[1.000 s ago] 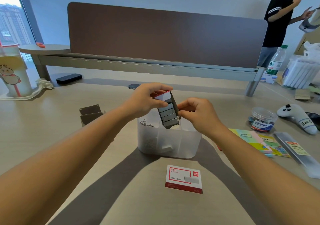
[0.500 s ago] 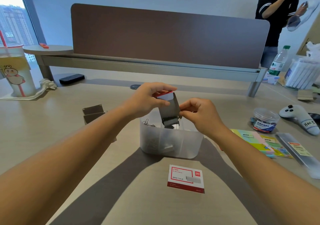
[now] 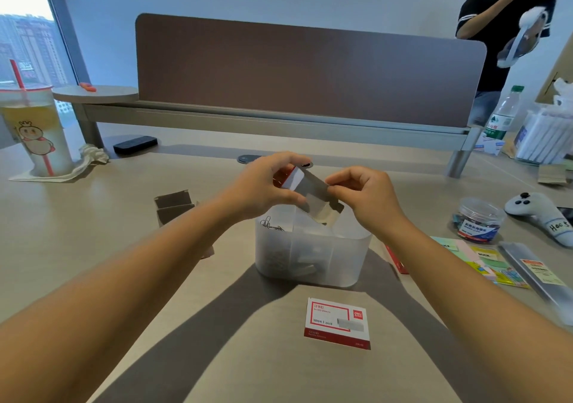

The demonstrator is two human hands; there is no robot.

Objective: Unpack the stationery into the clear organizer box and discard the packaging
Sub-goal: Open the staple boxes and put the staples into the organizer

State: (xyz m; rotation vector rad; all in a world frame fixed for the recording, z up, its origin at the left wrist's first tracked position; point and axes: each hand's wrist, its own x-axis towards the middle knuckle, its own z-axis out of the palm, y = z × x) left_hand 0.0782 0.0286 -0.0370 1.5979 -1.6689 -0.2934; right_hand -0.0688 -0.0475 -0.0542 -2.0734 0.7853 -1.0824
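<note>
Left hand (image 3: 266,190): my fingers grip the staple box (image 3: 305,192), tilted over the organizer (image 3: 310,254).
Right hand (image 3: 362,198): my fingers pinch its open flap.
Tabletop (image 3: 124,247): second staple box (image 3: 338,322) nearer me.

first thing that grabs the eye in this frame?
Both hands meet at centre: the left hand and right hand hold an opened staple box tilted over the clear organizer box. Nearer the camera, a red-and-white staple box lies flat on the desk. Far left stands a tall drink cup with a red straw.
</note>
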